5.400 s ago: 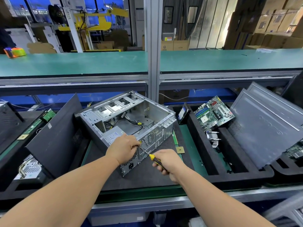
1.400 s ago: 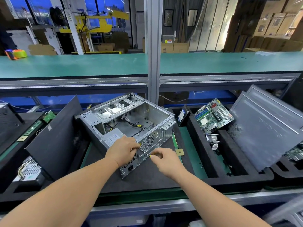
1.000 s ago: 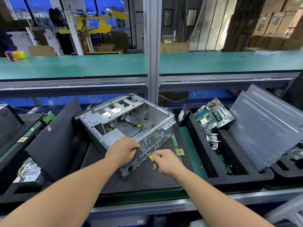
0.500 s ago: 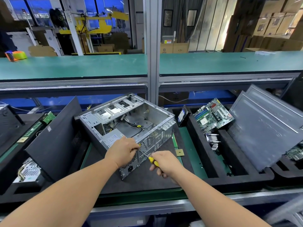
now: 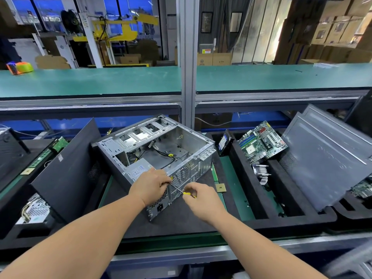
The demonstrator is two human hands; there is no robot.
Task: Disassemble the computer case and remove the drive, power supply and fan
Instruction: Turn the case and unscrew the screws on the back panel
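We're at the screw-removal step on the computer case, which lies open-side up on the dark foam mat at the near centre of the bench. Our left hand rests curled on the case's near rear panel, right by the power supply (its label is visible inside, so it isn't out yet). Our right hand pinches the yellow-handled screwdriver, tip up against the rear panel near the fan grille. Can't tell if the tip sits in a screw head. Next move, we judge: keep the tip seated and square, turn w/ light pressure, catch the screw. Count: 1 case, 1 screwdriver, 1 motherboard far right, 1 drive propped just left of it, 2 grey side panels leaning at right.
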